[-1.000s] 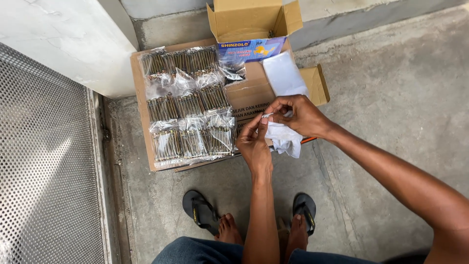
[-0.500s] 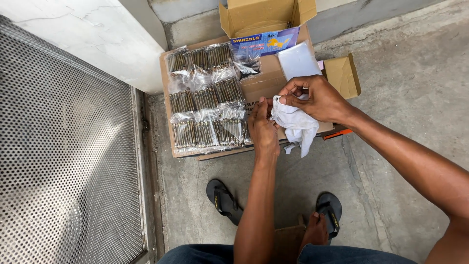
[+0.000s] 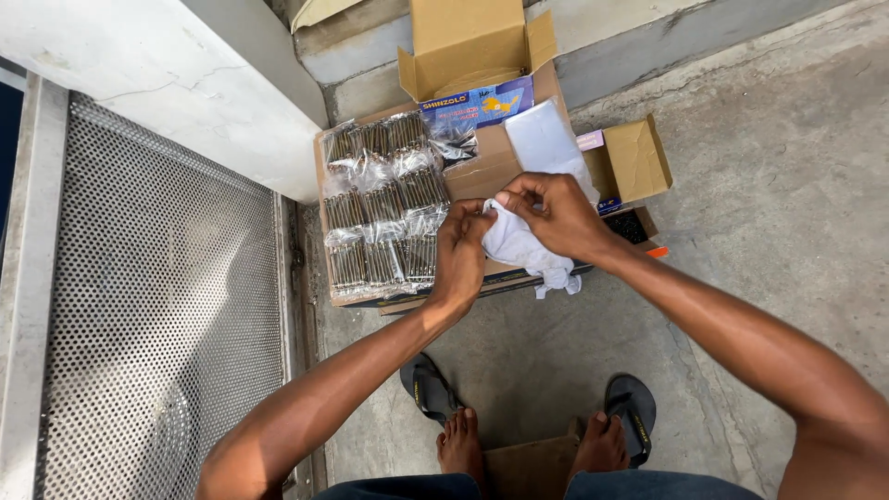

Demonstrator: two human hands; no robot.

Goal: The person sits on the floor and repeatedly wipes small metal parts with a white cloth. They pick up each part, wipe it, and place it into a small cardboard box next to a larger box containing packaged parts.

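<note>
on the far left lies a metal grate [image 3: 157, 306] full of little holes, next to a white wall [image 3: 167, 83]. right of it sits a flat cardboard box [image 3: 324, 167] with many clear packs of long screws [image 3: 380, 218] lined up in rows.

then come the hands. the left hand [image 3: 460, 255] is in the middle, just right of the screw packs, with its arm coming up from the near left. its fingers are pinched together on the left top edge of a white plastic bag [image 3: 519, 245]. the right hand [image 3: 556, 215] is touching close beside it, a bit farther away, with its arm coming in from the near right. its fingers are pinched shut on the same top edge. so the bag sits right between both hands, and its long part hangs down toward the near side, over the box edge (the bottom looks crumpled). both hands are about the same near to it.

farther right is a small open brown box [image 3: 637, 159]. near the bottom are two feet in dark sandals [image 3: 428, 387] on the grey floor [image 3: 787, 213].
</note>
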